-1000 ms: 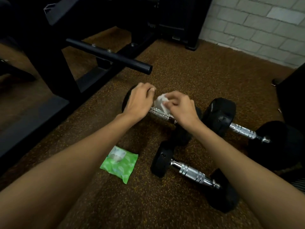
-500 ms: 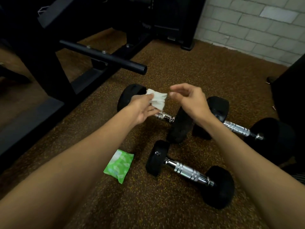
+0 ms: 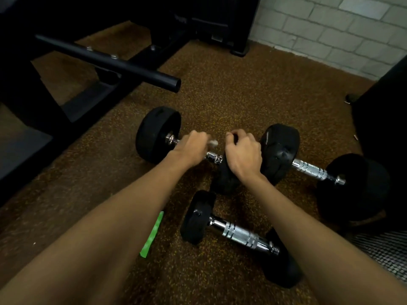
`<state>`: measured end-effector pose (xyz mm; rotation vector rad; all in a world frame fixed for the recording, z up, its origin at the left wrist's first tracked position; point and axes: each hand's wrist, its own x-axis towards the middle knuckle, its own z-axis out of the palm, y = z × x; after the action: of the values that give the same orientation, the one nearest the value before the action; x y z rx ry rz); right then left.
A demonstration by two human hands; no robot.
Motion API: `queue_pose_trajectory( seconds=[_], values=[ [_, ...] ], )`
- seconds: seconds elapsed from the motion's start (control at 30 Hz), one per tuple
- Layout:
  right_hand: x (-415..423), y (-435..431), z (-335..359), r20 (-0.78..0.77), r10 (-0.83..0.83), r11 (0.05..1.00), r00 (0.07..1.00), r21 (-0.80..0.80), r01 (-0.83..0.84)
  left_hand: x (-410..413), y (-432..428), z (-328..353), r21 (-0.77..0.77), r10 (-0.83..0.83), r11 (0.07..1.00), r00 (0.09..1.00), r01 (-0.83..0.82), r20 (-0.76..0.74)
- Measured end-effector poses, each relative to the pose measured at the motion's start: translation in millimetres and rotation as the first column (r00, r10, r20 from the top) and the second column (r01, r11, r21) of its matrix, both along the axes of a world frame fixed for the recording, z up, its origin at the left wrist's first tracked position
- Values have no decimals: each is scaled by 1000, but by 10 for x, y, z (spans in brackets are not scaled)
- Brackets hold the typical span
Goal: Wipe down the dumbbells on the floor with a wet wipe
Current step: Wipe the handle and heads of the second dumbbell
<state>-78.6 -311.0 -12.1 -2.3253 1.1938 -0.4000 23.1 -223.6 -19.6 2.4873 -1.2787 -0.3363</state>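
Three black dumbbells with chrome handles lie on the brown floor. My left hand (image 3: 191,148) holds a white wet wipe (image 3: 213,142) curled in its fingers over the handle of the far left dumbbell (image 3: 157,133). My right hand (image 3: 242,155) grips the top of that dumbbell's right weight. Another dumbbell (image 3: 312,168) lies to the right. The third dumbbell (image 3: 240,235) lies nearer to me, between my forearms.
A green wipe packet (image 3: 152,236) lies on the floor, mostly hidden by my left forearm. A black machine frame with a protruding bar (image 3: 136,71) stands at the left. A grey brick wall (image 3: 330,34) is at the back, and a dark object (image 3: 383,139) at the right.
My left hand took the wipe and came down with it onto the dumbbell handle. My right hand let go of the wipe and settled on the weight.
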Motion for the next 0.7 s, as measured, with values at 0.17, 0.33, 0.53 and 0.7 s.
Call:
queue_pose_trajectory(
  seconds=[0.17,0.33,0.53,0.7],
  values=[
    [-31,31,6,16,-5,1000,1000,-5,5,73,-37,-86,68,-209,974,973,216,-94],
    [-45,54,-23,29,-14,1000,999,-25,15,296,114,-13,28,-315,946,937,322,-149],
    [-32,29,-20,39,-23,1000,999,13,22,210,-196,-30,197,-208,946,947,259,-246],
    [-20,21,-10,35,-28,999,999,26,27,237,4,-14,29,-304,946,912,324,-275]
  ],
)
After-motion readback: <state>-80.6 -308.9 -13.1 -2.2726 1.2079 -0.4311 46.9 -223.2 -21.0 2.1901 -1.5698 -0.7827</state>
